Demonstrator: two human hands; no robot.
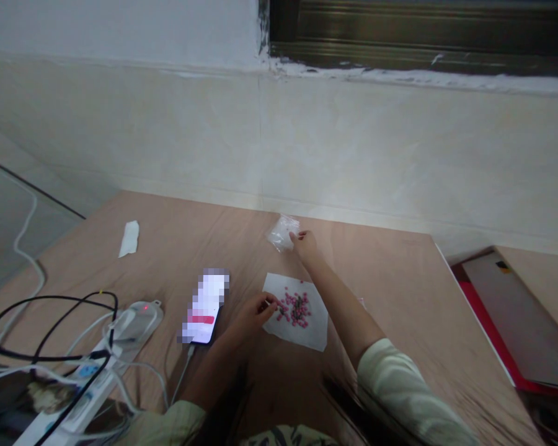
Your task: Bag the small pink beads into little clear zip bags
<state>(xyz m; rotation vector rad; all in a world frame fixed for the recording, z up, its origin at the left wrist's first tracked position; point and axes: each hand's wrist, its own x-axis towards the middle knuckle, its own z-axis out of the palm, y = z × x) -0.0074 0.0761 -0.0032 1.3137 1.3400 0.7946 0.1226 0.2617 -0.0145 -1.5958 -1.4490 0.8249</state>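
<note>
A sheet of white paper point(279, 337) lies on the wooden table, bearing a loose heap of small pink and dark green beads or pellets point(300, 310). Over the paper's left edge is my left hand point(259, 310), its fingers curled in a pinch beside the pile. What they hold, if anything, is too small to make out. Farther away, my right hand point(305, 243) pinches the right edge of a small clear plastic bag point(281, 233) close to the wall. My right forearm passes over the paper's right side.
A lit phone point(207, 306) on a charging cable lies left of the paper. Beyond it are a white scrap point(129, 238) and a power strip point(134, 325) with tangled black and white cables. A wall point(190, 136) bounds the table's back; a grey panel point(521, 316) stands right.
</note>
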